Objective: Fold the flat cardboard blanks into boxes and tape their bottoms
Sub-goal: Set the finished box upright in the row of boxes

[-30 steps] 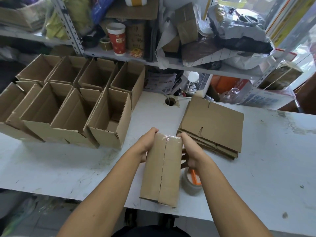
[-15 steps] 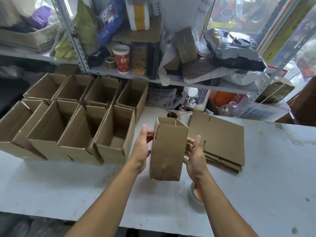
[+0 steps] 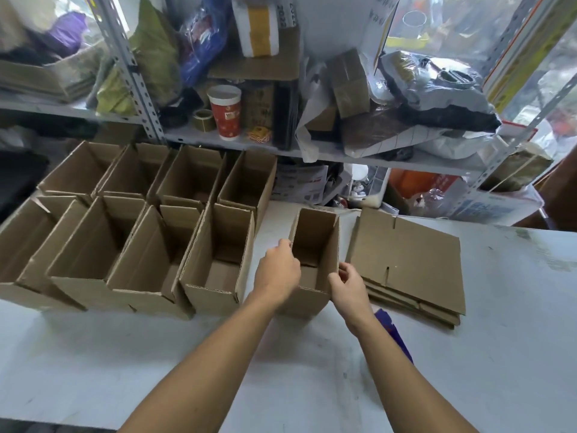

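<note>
Tabletop (image 3: pixel 468 354): white, scuffed; cluttered shelf (image 3: pixel 359 156) behind.
Box (image 3: pixel 315 260): upright, open-topped, between finished boxes (image 3: pixel 215 260) and flat blanks (image 3: pixel 409 264).
Left hand (image 3: pixel 276 271): fingers curled on box's left wall.
Right hand (image 3: pixel 346 284): loosely curled, touching its right wall.

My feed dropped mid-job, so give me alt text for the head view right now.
Both hands, left hand and right hand, set an open-topped box upright on the white table, right of two rows of finished boxes. A stack of flat blanks lies to its right, below cluttered shelves.
</note>
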